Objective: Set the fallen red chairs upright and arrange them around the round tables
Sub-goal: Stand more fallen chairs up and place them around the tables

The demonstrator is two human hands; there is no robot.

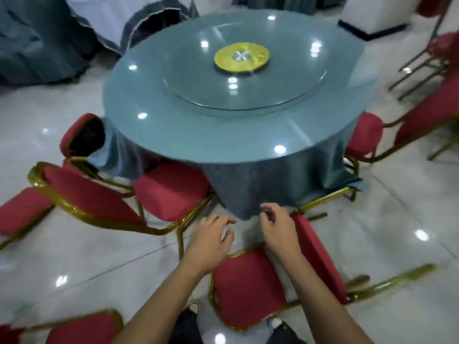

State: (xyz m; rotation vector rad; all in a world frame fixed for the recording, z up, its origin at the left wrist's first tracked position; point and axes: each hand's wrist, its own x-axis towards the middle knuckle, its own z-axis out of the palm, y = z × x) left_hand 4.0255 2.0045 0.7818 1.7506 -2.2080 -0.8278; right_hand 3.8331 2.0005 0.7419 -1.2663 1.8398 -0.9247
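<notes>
Fallen red chair (248, 286) near table (223, 150) edge looks rigid, fairly light; grab its gold frame; both hands (211, 237) loosely spread, empty

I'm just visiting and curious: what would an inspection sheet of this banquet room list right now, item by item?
Surface: round table with glass top, glass turntable with yellow centre disc, grey-blue tablecloth.
Job's things: fallen red chair lying on the floor beneath the hands; tipped red chair to the left; more red chairs at both sides of the table.
Clutter: nothing seen on the table.
Hands: left hand and right hand hover over the fallen chair, fingers loosely curled, holding nothing.
Cables: nothing seen.
Surroundings: glossy white tiled floor; another draped table at the back left.
</notes>
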